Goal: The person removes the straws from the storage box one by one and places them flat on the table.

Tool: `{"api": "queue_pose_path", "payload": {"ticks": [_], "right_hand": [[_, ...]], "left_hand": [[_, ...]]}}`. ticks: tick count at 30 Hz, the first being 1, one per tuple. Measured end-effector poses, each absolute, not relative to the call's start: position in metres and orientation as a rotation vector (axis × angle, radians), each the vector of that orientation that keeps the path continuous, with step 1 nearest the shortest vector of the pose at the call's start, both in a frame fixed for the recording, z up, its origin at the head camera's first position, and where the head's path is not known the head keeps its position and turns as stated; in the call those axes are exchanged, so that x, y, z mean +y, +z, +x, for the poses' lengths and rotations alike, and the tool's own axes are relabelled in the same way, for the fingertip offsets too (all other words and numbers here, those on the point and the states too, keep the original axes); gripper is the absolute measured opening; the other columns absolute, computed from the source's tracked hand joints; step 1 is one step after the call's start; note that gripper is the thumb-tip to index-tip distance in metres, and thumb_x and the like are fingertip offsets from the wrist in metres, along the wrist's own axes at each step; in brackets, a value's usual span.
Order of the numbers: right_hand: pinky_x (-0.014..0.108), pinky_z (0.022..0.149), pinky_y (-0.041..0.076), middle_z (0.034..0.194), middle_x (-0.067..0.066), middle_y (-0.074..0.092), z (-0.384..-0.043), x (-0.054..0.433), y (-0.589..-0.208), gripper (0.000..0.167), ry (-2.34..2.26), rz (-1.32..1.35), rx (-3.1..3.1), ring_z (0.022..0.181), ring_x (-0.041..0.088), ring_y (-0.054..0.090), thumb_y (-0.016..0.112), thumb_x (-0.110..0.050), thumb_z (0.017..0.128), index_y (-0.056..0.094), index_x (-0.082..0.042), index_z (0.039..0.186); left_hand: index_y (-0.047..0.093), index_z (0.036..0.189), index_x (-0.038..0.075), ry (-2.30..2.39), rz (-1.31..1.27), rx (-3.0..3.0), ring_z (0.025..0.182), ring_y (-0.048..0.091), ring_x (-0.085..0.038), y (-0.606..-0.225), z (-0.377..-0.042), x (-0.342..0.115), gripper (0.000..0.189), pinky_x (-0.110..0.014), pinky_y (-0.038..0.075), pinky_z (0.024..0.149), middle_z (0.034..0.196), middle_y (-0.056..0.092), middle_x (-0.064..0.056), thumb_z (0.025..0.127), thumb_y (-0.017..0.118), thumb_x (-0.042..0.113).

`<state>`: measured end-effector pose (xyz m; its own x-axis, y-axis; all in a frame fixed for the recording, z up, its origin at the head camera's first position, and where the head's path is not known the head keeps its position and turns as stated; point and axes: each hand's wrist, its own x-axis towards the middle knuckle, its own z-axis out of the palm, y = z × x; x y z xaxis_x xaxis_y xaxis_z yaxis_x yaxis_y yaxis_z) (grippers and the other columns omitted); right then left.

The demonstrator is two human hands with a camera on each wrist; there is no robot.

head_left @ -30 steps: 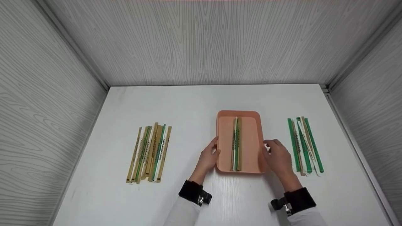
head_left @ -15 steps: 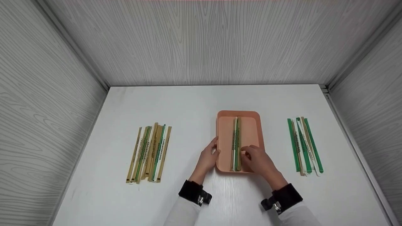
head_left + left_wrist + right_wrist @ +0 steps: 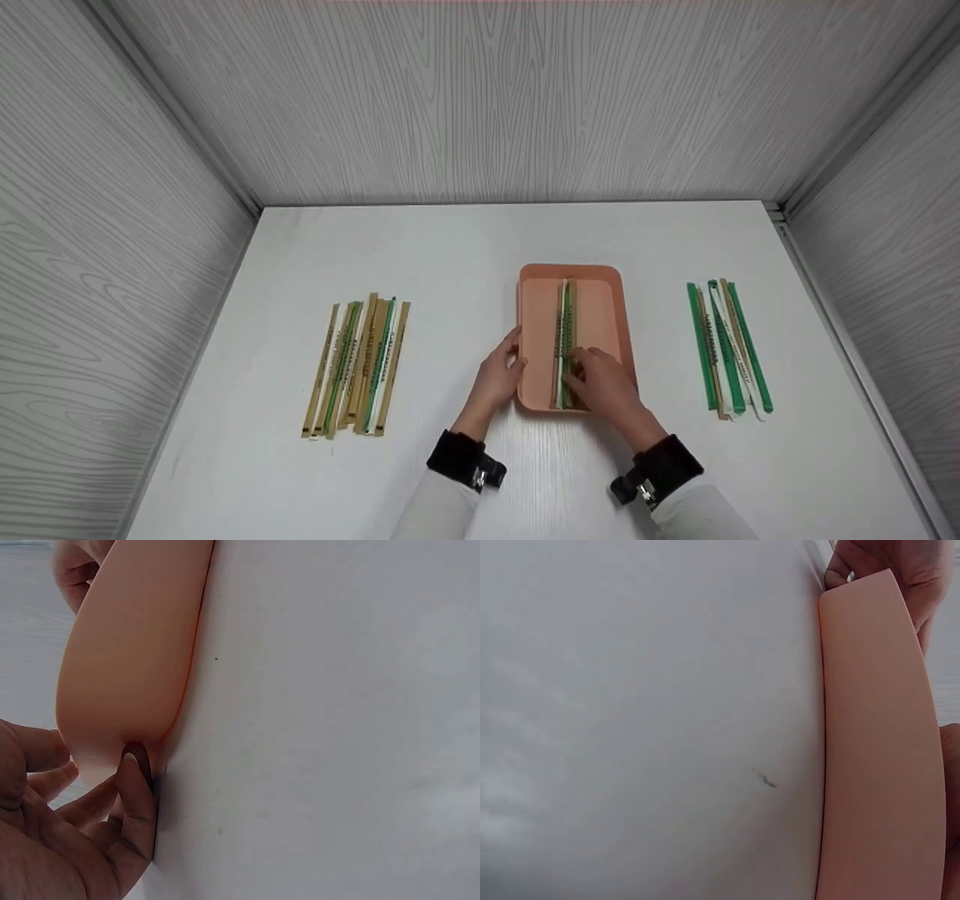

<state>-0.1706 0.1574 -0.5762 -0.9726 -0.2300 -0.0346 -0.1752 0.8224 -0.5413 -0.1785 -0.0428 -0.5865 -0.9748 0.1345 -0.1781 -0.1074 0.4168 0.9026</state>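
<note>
A shallow pink tray point(image 3: 600, 300) lies on the white table, holding a narrow bundle of brown, white and green wrapped straws point(image 3: 565, 319). At the tray's left side my left hand point(image 3: 496, 373) grips the edge; the left wrist view has its fingers point(image 3: 136, 795) against the tray's wall near a corner. My right hand point(image 3: 604, 382) reaches inside over the tray's right rim, with finger and thumb pinching at the bundle's lower right part. Its fingertips hide some of the straws there, so how many it holds cannot be seen. The right wrist view shows mostly the tray's outer wall point(image 3: 877, 742).
A wide group of brown, white and green wrapped straws point(image 3: 356, 367) lies on the table's left part. Another group, mostly green and white point(image 3: 727, 349), lies to the right of the tray. Grey wood-grain panels point(image 3: 480, 105) enclose the back and both sides.
My right hand has moved left from the tray's right rim to the straws inside, where its fingers now pinch. The left hand and the tray have stayed in place.
</note>
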Motion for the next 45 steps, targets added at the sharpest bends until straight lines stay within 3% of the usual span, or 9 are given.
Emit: {"api": "queue_pose_path", "payload": {"ticks": [27,45], "right_hand": [[0.028,0.047,0.047,0.075,0.002,0.060,-0.172,0.158,-0.579,0.034,-1.010,-0.128,2.809,0.060,0.013,0.056,0.067,0.000,0.083,0.065,-0.002,0.117],[0.033,0.059,0.049,0.084,0.006,0.061,-0.166,0.188,-0.548,0.043,-1.214,-0.080,2.929,0.071,0.019,0.059,0.065,-0.002,0.086,0.058,-0.006,0.128]], "left_hand": [[0.036,0.153,0.015,1.585,0.032,2.465,0.132,0.044,-0.035,-0.584,-0.177,-0.043,0.056,-0.051,0.034,0.107,0.132,0.058,-0.016,0.100,0.053,0.009],[0.034,0.154,0.018,1.570,-0.003,2.461,0.132,0.044,-0.032,-0.585,-0.178,-0.042,0.057,-0.051,0.032,0.109,0.131,0.059,-0.013,0.101,0.053,0.011]]}}
